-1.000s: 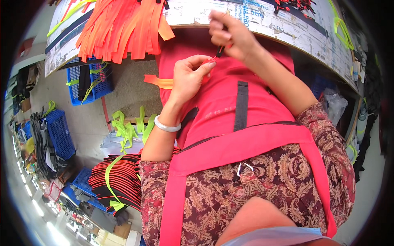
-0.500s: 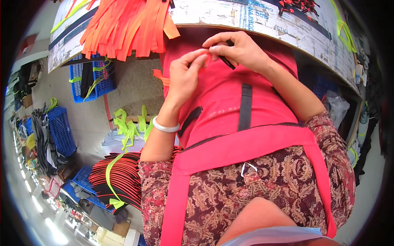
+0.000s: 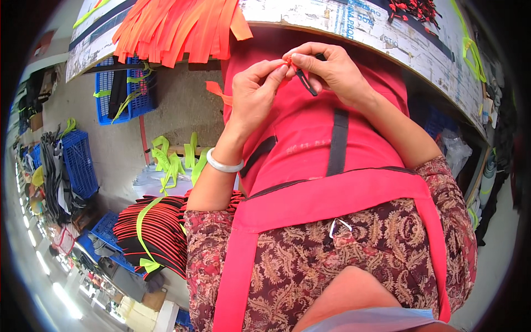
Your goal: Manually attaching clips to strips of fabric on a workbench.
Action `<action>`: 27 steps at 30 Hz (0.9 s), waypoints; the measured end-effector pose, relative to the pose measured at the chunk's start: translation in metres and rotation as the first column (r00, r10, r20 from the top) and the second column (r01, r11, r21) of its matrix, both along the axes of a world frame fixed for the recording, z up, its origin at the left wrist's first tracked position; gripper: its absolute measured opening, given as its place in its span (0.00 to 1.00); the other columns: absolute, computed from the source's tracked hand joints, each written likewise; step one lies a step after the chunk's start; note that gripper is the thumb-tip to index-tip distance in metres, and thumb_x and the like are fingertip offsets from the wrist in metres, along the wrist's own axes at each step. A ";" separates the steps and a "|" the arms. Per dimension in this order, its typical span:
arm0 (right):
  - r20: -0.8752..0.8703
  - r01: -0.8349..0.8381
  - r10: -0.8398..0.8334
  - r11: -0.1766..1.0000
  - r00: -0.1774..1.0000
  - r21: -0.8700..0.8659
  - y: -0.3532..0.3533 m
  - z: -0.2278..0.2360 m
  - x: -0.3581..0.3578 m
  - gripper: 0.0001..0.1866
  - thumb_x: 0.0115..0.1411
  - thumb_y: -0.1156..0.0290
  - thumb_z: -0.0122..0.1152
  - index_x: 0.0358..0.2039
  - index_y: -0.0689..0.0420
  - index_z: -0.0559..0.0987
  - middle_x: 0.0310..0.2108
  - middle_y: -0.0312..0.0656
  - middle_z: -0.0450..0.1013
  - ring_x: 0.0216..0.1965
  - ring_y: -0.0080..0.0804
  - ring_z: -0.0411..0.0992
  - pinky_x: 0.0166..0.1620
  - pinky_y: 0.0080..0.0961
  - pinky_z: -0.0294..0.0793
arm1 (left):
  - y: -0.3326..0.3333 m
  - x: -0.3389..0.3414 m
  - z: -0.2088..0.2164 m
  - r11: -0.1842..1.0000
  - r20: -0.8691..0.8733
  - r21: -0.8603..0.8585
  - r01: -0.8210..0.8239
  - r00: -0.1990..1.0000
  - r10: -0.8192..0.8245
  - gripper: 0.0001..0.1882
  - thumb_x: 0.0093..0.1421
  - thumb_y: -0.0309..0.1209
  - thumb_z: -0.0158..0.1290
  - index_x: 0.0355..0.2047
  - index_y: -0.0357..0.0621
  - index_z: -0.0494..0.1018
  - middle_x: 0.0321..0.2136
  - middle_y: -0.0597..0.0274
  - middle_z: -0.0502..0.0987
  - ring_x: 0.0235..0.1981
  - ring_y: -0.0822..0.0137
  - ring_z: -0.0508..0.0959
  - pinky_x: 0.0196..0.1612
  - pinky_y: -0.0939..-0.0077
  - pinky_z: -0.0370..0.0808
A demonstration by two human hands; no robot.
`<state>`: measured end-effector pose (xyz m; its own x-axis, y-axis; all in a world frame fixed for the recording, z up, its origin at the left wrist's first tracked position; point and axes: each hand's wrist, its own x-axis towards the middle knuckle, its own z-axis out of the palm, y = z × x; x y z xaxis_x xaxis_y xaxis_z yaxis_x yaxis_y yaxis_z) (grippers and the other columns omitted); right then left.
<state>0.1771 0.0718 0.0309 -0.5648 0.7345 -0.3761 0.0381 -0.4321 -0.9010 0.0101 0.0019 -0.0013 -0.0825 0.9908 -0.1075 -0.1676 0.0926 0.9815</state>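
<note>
Fingers (image 3: 272,81): 1 orng strip (image 3: 219,92), 1 blk pc (image 3: 305,82)

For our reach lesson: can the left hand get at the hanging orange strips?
Likely yes: orange fabric strips overhang the table near the left hand, nothing visibly between, though it's pinching a red piece.

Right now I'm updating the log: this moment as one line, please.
left hand: holding orange strip; right hand: holding black strip; position: close together, over apron

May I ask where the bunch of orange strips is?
In the head view, the bunch of orange strips hangs over the edge of the worktable at upper left, beyond the left hand.
</note>
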 end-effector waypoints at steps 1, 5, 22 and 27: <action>-0.018 0.007 -0.007 1.000 1.000 -0.017 -0.001 0.001 0.000 0.12 0.61 0.66 0.59 0.39 0.62 0.79 0.28 0.36 0.77 0.17 0.12 0.63 0.19 0.09 0.60 | 0.000 0.000 0.001 1.000 -0.010 0.020 0.005 1.000 -0.005 0.09 0.62 0.24 0.52 0.40 0.35 0.77 0.30 0.64 0.80 0.28 0.80 0.76 0.28 0.90 0.69; 0.006 -0.029 0.029 0.999 1.000 0.017 -0.001 0.002 0.000 0.12 0.61 0.66 0.60 0.38 0.62 0.79 0.26 0.34 0.76 0.17 0.11 0.62 0.19 0.09 0.58 | 0.000 0.000 0.000 0.994 -0.109 0.103 0.035 0.994 -0.024 0.08 0.62 0.22 0.51 0.40 0.32 0.77 0.29 0.63 0.80 0.30 0.78 0.77 0.32 0.88 0.72; -0.057 -0.039 0.037 0.999 0.998 -0.033 0.004 0.000 0.000 0.11 0.60 0.64 0.61 0.37 0.57 0.80 0.22 0.28 0.70 0.17 0.09 0.55 0.20 0.10 0.53 | 0.010 -0.015 0.030 0.999 0.077 0.052 -0.007 0.997 0.003 0.08 0.58 0.23 0.56 0.39 0.35 0.78 0.27 0.63 0.80 0.20 0.82 0.70 0.24 0.89 0.67; -0.033 0.003 0.011 0.914 0.999 0.406 0.008 0.020 0.000 0.08 0.61 0.69 0.59 0.36 0.60 0.80 0.28 0.32 0.75 0.23 0.11 0.64 0.27 0.10 0.62 | 0.013 -0.029 0.037 0.996 0.170 0.023 0.091 0.981 -0.093 0.09 0.60 0.24 0.54 0.40 0.34 0.77 0.28 0.60 0.80 0.22 0.77 0.72 0.26 0.85 0.69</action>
<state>0.1768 0.0801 0.0511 -0.5750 0.8177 -0.0268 0.0052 -0.0291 -0.9996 -0.0184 0.0145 0.0354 0.0274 0.9949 -0.0971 -0.3240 0.1008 0.9407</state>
